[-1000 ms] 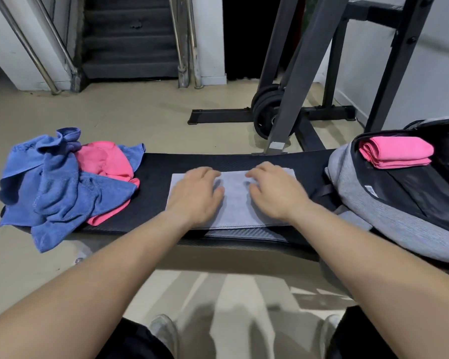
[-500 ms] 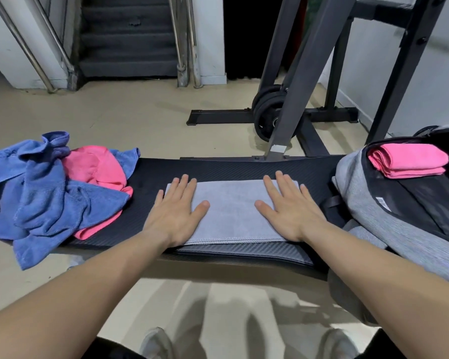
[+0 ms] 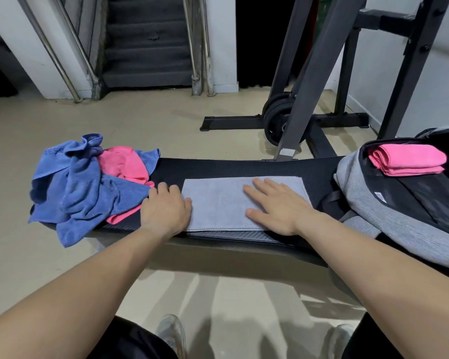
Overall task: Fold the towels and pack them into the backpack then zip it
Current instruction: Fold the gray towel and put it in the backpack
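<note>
Head view
- Writing: small white tag (image 3: 380,197) on the backpack (image 3: 360,203), print too small to read; pale sticker (image 3: 285,152) low on the rack (image 3: 319,73), nothing legible
- Right hand (image 3: 280,207): flat, fingers straight and spread, palm down on the right half of the grey towel (image 3: 218,203)
- Left hand (image 3: 166,211): at the towel's 9 o'clock edge, fingers bent, tips hidden, thumb on the cloth; cannot tell if it pinches the edge
- Grey towel: folded rectangle, flat mid-bench (image 3: 244,167)
- At 9 o'clock: blue towel (image 3: 83,187) crumpled over crumpled pink towel (image 3: 122,164), blue drooping off the bench's near edge
- At 3 o'clock: grey backpack lying open on the bench end, folded pink towel (image 3: 407,159) in its mouth
- Room: beige floor (image 3: 166,125); rack at 1 o'clock with weight plates (image 3: 278,120) at its foot; stairs (image 3: 145,40) with metal rails at 11 o'clock
</note>
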A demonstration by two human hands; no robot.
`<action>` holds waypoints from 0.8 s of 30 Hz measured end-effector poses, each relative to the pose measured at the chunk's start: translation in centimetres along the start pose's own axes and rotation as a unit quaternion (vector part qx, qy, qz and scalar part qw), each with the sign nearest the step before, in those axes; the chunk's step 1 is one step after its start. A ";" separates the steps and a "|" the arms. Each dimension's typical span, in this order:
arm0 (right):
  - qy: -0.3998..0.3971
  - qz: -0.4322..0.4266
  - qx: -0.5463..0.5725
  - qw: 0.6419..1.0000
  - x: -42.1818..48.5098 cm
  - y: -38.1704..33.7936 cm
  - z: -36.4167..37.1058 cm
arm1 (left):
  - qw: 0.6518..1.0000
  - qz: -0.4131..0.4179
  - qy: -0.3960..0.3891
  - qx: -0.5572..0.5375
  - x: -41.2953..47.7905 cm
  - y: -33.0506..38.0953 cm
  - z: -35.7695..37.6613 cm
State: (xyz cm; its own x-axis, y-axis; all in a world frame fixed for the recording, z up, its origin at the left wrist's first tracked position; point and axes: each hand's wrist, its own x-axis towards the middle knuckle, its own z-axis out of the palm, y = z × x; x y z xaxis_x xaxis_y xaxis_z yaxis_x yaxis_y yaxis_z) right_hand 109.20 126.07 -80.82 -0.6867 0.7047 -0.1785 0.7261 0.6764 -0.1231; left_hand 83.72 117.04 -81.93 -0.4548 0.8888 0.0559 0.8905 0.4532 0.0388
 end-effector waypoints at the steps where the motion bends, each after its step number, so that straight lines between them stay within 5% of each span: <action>1: -0.010 -0.001 -0.003 1.000 0.0 -0.2 0.0 | 0.999 -0.006 -0.016 -0.027 0.2 0.0 0.0; 9: -0.056 0.010 0.002 0.998 0.1 0.5 -0.3 | 0.957 -0.030 -0.031 -0.287 2.2 0.0 -0.8; 24: -0.020 0.046 0.011 0.999 6.5 -5.2 0.8 | 0.869 0.079 0.077 -0.482 5.3 3.4 -7.3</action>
State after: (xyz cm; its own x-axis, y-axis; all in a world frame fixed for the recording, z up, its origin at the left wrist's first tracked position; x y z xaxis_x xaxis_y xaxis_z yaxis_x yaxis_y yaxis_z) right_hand 101.03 126.97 -82.10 -0.6149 0.7549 -0.2281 0.7875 0.6033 -0.1261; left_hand 84.29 122.77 -74.25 -0.3894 0.8818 0.2661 0.5539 -0.0066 0.8326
